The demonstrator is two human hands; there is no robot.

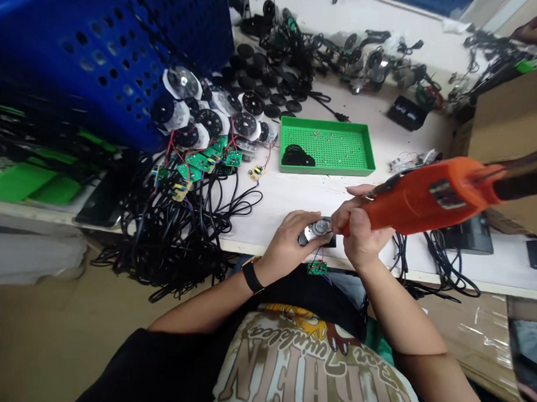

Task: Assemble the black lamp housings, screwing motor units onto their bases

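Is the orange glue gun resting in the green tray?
No, the right hand holds the orange glue gun above the bench, away from the green tray.

A white counter (269, 195) stretches across the view above a tan floor (27, 332) (or possibly brown sheeting, hard to tell), with a blue perforated plastic crate (100, 48) at its left and a cardboard box (516, 118) at its right, all in soft, even indoor light.
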